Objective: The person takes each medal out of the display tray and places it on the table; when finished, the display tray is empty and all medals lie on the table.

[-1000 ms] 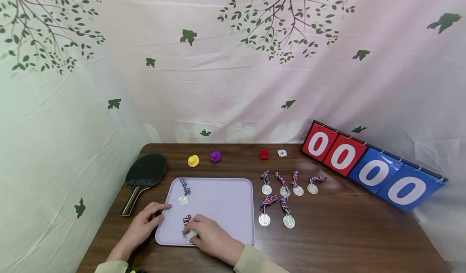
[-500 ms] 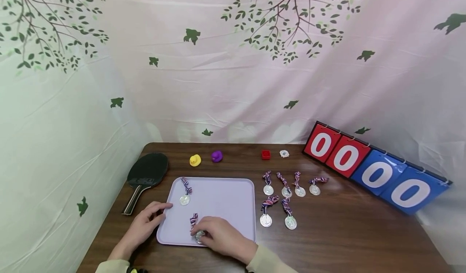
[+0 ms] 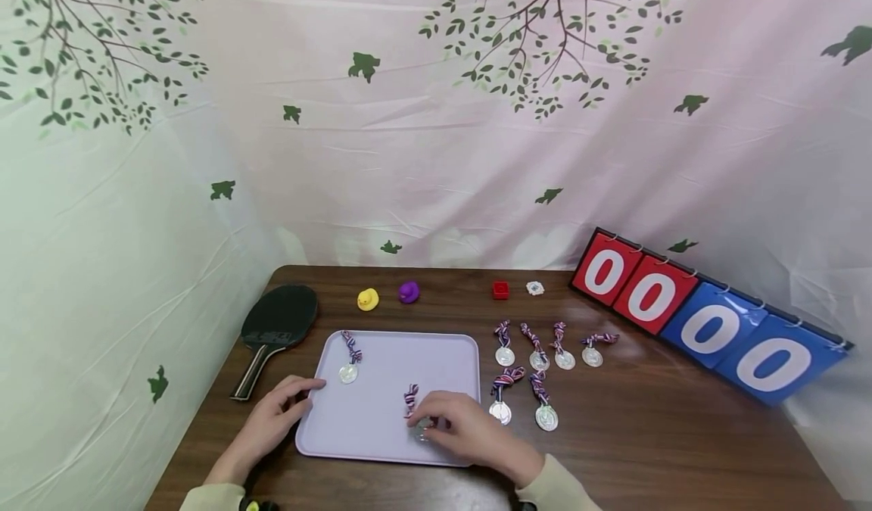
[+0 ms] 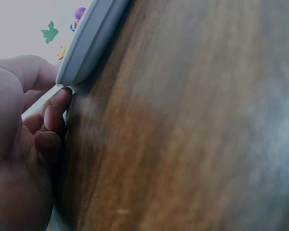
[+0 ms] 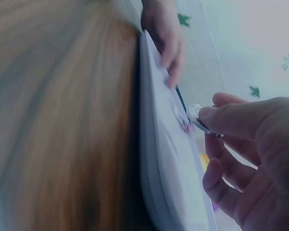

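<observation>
In the head view my right hand [image 3: 470, 429] pinches a silvery medal [image 3: 422, 429] by its disc, over the front right part of the lilac tray [image 3: 381, 412]. The medal's knotted striped ribbon [image 3: 411, 397] trails toward the back. In the right wrist view, thumb and fingertips hold the medal [image 5: 194, 114] by its rim, tilted. My left hand [image 3: 272, 416] rests at the tray's left rim with relaxed fingers touching it. The left wrist view shows the thumb by the tray rim [image 4: 84, 53]. Another medal [image 3: 348, 373] lies at the tray's back left.
Several medals [image 3: 546, 418] with knotted ribbons lie right of the tray. A table tennis bat [image 3: 281, 318] is at left. Along the back are yellow [image 3: 368, 299] and purple ducks [image 3: 409, 292], a red block [image 3: 500, 290], a white piece [image 3: 534, 288] and a scoreboard [image 3: 708, 318].
My right hand has moved right across the tray with the medal, from the front left to the front right. The left hand stays at the rim. The head view has shifted slightly.
</observation>
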Motion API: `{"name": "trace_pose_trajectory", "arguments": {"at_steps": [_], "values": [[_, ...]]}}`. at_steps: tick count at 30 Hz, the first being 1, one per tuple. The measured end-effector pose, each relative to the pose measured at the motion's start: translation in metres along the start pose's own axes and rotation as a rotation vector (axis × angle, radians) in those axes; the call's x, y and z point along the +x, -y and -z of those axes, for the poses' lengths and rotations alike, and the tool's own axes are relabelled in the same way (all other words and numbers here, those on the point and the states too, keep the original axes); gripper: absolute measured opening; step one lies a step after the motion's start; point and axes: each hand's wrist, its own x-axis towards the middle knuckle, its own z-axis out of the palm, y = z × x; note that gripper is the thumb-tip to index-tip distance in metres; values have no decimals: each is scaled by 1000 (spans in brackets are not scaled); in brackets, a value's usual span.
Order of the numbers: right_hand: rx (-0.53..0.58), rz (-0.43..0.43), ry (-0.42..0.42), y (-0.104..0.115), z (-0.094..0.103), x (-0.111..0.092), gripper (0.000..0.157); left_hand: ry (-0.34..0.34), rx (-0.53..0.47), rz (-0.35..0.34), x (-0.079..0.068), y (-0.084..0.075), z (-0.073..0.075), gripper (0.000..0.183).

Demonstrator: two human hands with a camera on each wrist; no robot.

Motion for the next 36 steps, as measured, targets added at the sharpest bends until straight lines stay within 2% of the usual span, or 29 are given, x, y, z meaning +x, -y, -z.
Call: {"name": "trace_pose_trajectory", "arguments": {"at_steps": [3,9,13,20,24,31,33,36], "values": [[39,-29,-3,-3,16,-14,31,2,5,0,0,1,0,28],[9,-58,-60,-13,45,-44,31,-5,16,5,0,1,0,28],[-19,-109,-112,-19,63,-66,32,-4,19,7,1,4,-1,28],[-88,-183,-199,-25,90,-105,30,-18,24,2,6,34,-8,28],[-155,-303,-231,-28,103,-125,32,-26,18,19,8,42,-9,28],[-244,-529,-234,-32,119,-148,34,-20,16,43,8,42,-9,30],[-263,-581,-226,-32,122,-153,35,-19,21,42,7,42,-10,30],[-288,-615,-212,-33,125,-160,34,-19,20,43,8,42,-10,30]]}}
